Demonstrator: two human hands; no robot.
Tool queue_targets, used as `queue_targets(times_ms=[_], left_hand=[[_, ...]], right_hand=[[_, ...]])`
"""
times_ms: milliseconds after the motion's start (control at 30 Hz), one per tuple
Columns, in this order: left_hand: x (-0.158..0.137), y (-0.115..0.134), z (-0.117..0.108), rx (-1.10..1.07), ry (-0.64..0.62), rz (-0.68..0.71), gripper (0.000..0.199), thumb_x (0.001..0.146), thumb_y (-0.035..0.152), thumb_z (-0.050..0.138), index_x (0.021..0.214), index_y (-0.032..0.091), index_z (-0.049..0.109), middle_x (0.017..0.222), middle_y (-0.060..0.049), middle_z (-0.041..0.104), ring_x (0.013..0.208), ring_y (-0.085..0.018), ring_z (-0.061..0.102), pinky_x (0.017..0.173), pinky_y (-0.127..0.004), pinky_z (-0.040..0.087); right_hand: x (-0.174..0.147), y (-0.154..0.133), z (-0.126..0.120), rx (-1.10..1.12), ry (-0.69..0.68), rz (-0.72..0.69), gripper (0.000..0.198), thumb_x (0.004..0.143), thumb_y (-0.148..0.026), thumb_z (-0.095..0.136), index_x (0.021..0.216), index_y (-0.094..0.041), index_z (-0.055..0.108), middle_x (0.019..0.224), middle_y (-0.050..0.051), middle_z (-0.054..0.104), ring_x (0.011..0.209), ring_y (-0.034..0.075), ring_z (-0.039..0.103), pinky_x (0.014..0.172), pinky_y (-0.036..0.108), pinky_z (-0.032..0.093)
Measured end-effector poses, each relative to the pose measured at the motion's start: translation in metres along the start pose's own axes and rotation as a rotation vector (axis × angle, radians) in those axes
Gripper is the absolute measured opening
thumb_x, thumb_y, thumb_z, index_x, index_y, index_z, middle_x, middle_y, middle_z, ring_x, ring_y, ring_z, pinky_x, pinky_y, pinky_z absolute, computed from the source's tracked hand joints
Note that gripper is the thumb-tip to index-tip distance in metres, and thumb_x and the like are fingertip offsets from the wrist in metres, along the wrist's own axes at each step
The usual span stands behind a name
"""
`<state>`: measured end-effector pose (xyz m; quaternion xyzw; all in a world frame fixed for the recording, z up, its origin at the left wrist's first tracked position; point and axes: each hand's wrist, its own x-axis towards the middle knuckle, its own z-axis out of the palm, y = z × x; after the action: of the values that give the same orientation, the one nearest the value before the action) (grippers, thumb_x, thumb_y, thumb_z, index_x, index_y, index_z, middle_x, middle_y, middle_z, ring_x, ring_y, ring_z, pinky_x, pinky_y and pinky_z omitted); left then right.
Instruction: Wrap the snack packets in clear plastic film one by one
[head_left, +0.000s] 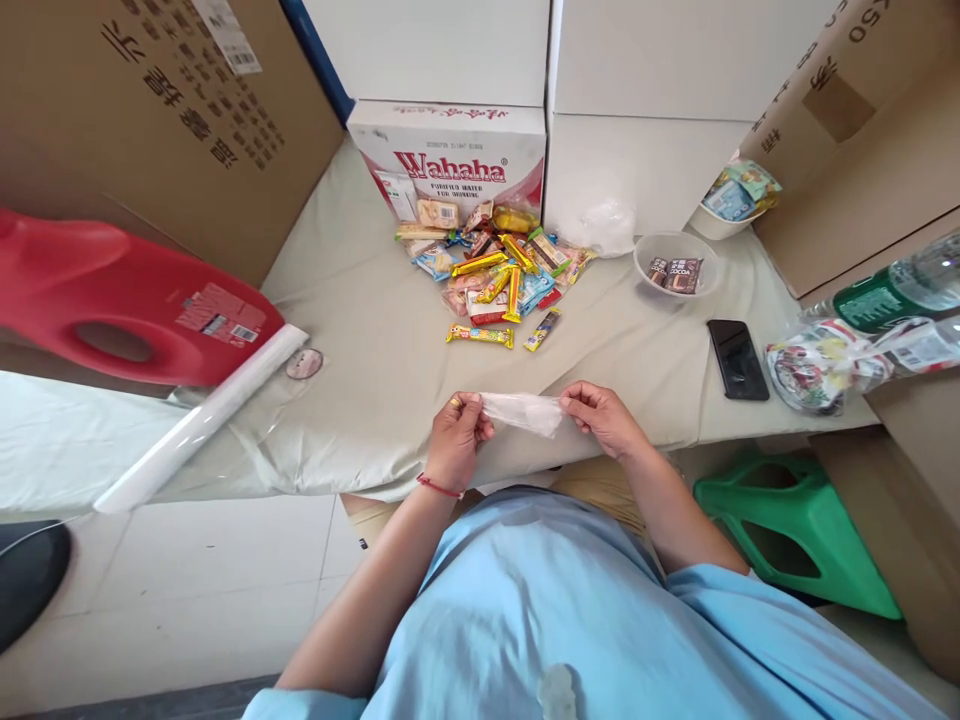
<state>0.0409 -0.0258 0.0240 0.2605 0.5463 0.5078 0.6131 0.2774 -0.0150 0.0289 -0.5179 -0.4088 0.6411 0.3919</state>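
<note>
Between my two hands a thin, clear plastic bag (523, 412) is stretched out flat above the table's front edge. My left hand (456, 437) pinches its left end, fingers closed. At the other end my right hand (600, 415) has thumb and fingers pressed together on the plastic. Beyond them lies a heap of wrapped snacks (487, 270), with a yellow snack bar (480, 337) and a smaller purple-and-yellow packet (542, 329) at its near side. To the right, a clear round bowl (641, 270) holds a few brown cocoa packets (683, 275).
A Wahaha carton (450, 150) backs the heap, beside crumpled clear plastic (600, 222). A phone (738, 359), a bottle (892, 290) and a second bowl (724, 222) are on the right. A red jug (142, 300) and a plastic roll (210, 415) lie left. Below right stands a green stool (817, 540).
</note>
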Motion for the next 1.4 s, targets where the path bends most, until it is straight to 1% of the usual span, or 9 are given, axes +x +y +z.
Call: queue_targets(times_ms=[167,333,500,633,733,833,933,1200,1400], left_hand=[[-0.003,0.001,-0.002,-0.126,-0.066,0.004,0.048,0.075,0.057,0.083,0.082,0.022,0.050,0.081,0.003,0.065,0.076,-0.012,0.065,0.070,-0.025,0.054],[-0.018,0.000,0.008,-0.201,-0.137,-0.031,0.067,0.064,0.040,0.095,0.116,0.028,0.054,0.119,-0.001,0.066,0.101,-0.018,0.069,0.085,-0.033,0.058],[-0.012,-0.003,-0.005,-0.150,-0.095,-0.065,0.065,0.055,0.023,0.094,0.110,0.022,0.058,0.100,-0.001,0.068,0.088,-0.015,0.067,0.084,-0.030,0.054],[-0.002,0.006,-0.026,0.039,0.082,0.107,0.056,0.056,0.024,0.090,0.103,0.022,0.061,0.106,-0.002,0.066,0.096,-0.016,0.064,0.086,-0.030,0.052],[-0.008,0.015,-0.029,0.308,0.235,0.282,0.037,0.072,0.035,0.084,0.099,0.023,0.061,0.101,-0.002,0.064,0.092,-0.015,0.061,0.079,-0.027,0.049],[-0.020,0.017,-0.017,0.362,-0.023,0.217,0.033,0.092,0.055,0.063,0.094,0.022,0.063,0.090,-0.002,0.064,0.083,-0.016,0.061,0.072,-0.029,0.049],[-0.024,0.011,-0.002,0.348,-0.248,0.095,0.038,0.083,0.058,0.073,0.092,0.021,0.066,0.092,-0.004,0.068,0.086,-0.018,0.063,0.071,-0.029,0.049],[0.001,0.017,-0.029,-0.042,-0.040,-0.027,0.040,0.072,0.052,0.086,0.079,0.020,0.062,0.082,0.000,0.066,0.079,-0.015,0.063,0.068,-0.025,0.050],[-0.012,0.018,-0.003,-0.096,-0.313,-0.100,0.047,0.078,0.064,0.079,0.089,0.020,0.068,0.095,-0.005,0.067,0.094,-0.020,0.064,0.075,-0.030,0.056]], right_hand=[[-0.005,-0.006,0.003,0.072,-0.036,-0.037,0.042,0.069,-0.055,0.088,0.080,-0.019,0.070,0.069,-0.004,0.059,0.060,0.008,0.046,0.053,0.020,0.039],[-0.009,-0.012,0.021,0.364,-0.093,0.111,0.043,0.070,-0.049,0.090,0.082,-0.020,0.061,0.071,-0.002,0.067,0.049,0.006,0.042,0.040,0.016,0.030],[-0.004,-0.012,0.024,0.515,-0.132,0.177,0.041,0.069,-0.039,0.093,0.082,-0.019,0.060,0.072,-0.003,0.066,0.043,0.001,0.030,0.036,0.012,0.022],[0.001,-0.009,0.020,0.533,-0.079,0.155,0.040,0.070,-0.036,0.094,0.082,-0.018,0.060,0.069,-0.004,0.063,0.044,0.001,0.030,0.037,0.011,0.024],[0.002,-0.008,0.025,0.553,-0.085,0.146,0.038,0.073,-0.035,0.092,0.082,-0.019,0.059,0.069,-0.004,0.063,0.046,0.002,0.032,0.039,0.012,0.026],[0.004,-0.008,0.040,0.574,-0.125,0.146,0.036,0.075,-0.034,0.090,0.083,-0.019,0.058,0.070,-0.004,0.062,0.047,0.002,0.036,0.041,0.012,0.027],[0.008,-0.011,0.058,0.543,-0.158,0.137,0.037,0.076,-0.037,0.089,0.086,-0.020,0.058,0.070,-0.005,0.061,0.047,0.003,0.037,0.042,0.013,0.028],[0.010,-0.029,0.042,0.361,-0.043,0.089,0.038,0.075,-0.040,0.089,0.088,-0.022,0.058,0.070,-0.006,0.061,0.048,0.003,0.039,0.044,0.015,0.027],[0.009,-0.029,0.058,0.331,-0.124,0.113,0.039,0.074,-0.044,0.089,0.090,-0.023,0.060,0.068,-0.006,0.059,0.047,0.005,0.038,0.044,0.017,0.029]])
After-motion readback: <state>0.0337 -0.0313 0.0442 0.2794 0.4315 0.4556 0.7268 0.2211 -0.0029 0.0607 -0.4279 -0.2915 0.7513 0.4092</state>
